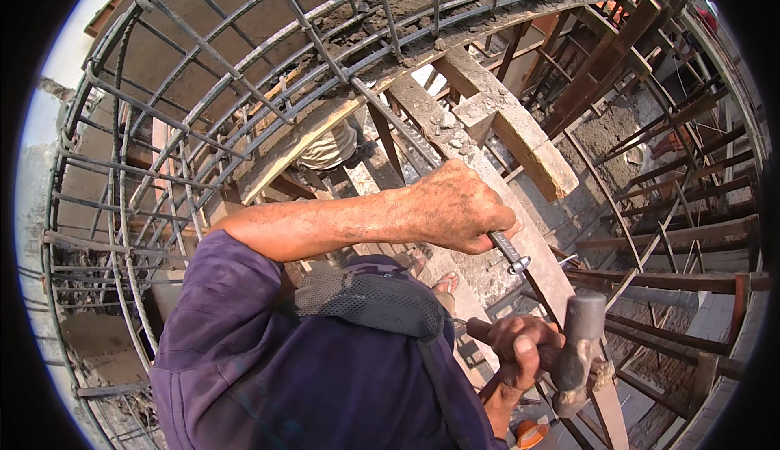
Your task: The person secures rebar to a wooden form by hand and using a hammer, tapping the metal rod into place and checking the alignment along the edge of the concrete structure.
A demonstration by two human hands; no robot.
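My left hand (459, 206) is closed around a ribbed steel bar (414, 143). The bar slants from beside the rebar cage at the upper left down to a rounded metal end just below my fist. Lower right, my right hand (524, 348) grips the wooden handle of a hammer (578, 348). Its worn, dusty head stands to the right of my fingers, below and apart from the bar's end. Where the bar's far tip rests, I cannot make out.
A curved rebar cage (231, 68) spans the left and top, beside a dirt-covered ledge. Wooden boards (532, 153) with concrete rubble (448, 118) lie ahead. Brown metal props (682, 243) fill the right. Below are a person's striped clothing (331, 148) and an orange container (531, 433).
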